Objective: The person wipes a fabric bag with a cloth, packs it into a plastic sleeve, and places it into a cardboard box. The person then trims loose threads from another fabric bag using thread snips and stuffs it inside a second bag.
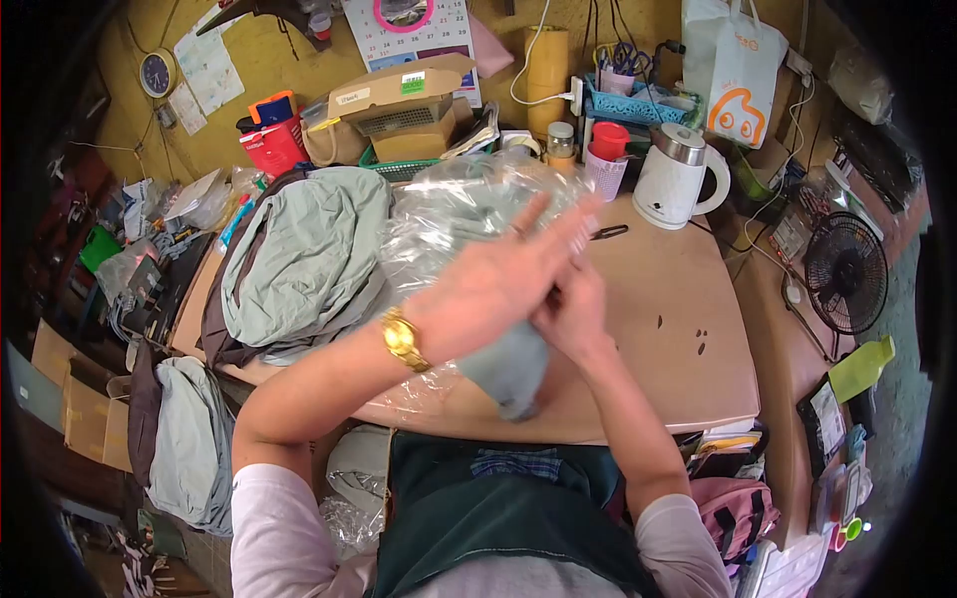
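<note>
My left hand, with a gold watch on its wrist, reaches across the table with fingers stretched out and somewhat blurred. My right hand is close against it, its fingers curled in and partly hidden; what they hold, if anything, cannot be made out. Behind and below both hands lies a clear, crinkled plastic bag. A piece of grey-green cloth shows under the hands near the table's front edge. Left of the bag is a heap of pale green and dark fabric.
A white electric kettle stands at the table's back right, beside a pink cup with a red top. Cardboard boxes line the back. A black fan is at right. More folded fabric hangs at left.
</note>
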Motion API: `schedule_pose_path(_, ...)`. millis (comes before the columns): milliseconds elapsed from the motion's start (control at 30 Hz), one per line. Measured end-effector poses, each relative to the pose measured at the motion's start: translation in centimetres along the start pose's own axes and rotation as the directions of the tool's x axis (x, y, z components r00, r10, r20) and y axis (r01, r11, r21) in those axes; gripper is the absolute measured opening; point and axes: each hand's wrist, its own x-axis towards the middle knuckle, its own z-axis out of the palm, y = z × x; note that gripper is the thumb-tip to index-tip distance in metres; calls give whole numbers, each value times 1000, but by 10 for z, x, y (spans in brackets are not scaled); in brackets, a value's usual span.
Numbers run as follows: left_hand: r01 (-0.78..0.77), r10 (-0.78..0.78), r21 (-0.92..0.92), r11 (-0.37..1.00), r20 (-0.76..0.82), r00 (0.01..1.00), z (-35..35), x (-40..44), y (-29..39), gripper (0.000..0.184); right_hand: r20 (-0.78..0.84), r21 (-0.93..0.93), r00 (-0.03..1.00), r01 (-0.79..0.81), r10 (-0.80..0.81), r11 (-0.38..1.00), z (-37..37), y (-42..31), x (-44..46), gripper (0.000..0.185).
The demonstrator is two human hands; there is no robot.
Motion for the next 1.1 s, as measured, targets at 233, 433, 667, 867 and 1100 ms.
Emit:
schedule_pose_path(233,-349,349,0,937,56,936,52,-38,54,72,12,316,914,-388,405,866,30,36,-14,18)
schedule_pose_path(433,32,128,183,983,-793,595,40,-41,-12,36,-486,445,710,-301,510,843,-26,36,25,20)
schedule_pose_path(667,144,-382,-864,483,-61,922,134,-67,26,42,-244,-609,912,-409,330,680,-141,33,52,25)
schedule_pose_path(867,224,-293,-890,397,109,950,139,-74,94,71,51,-969,990,16,135,247,-102,33,11,27)
schedule_pose_path(1100,204,-183,-812,547,122,976,133,-87,94,79,472,-313,792,-261,388,913,-80,56,-27,27)
